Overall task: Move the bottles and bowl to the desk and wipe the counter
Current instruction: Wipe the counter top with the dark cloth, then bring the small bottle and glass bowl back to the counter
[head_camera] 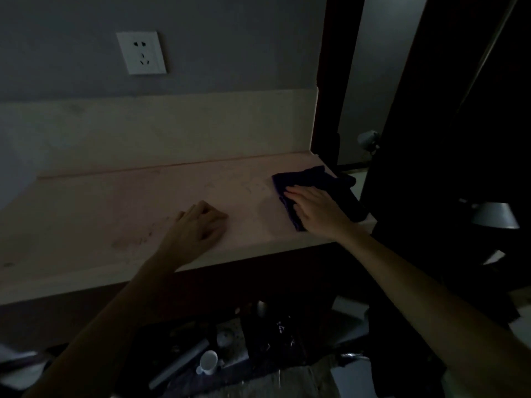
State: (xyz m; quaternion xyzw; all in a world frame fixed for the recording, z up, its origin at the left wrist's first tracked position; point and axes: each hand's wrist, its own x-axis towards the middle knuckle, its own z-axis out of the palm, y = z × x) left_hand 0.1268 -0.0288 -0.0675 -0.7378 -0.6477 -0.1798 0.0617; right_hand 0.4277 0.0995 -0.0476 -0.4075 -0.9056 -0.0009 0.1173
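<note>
Dim light fills the room, and a grey wall (71, 53) rises behind a pale counter (100, 202) with a low cream backsplash (143, 130). On the wall at the upper left sits a white socket plate (141, 52). Faint dark smudges (132, 239) mark the counter top on its left half, near the front edge. Beside them the left hand (198, 225) rests on the counter with the fingers curled loosely under, holding nothing. Further right the right hand (316, 209) lies flat on a dark blue cloth (304, 179), the fingers straight and close together, pressing it onto the counter near its right end. One corner of the cloth hangs past that end. No bottles or bowl stand on the counter. To the right is a dark door frame (330, 81), then a very dark area with a grey lamp shade (494, 215). Below the counter, in shadow, lies clutter, including a small white cup (209, 361).
</note>
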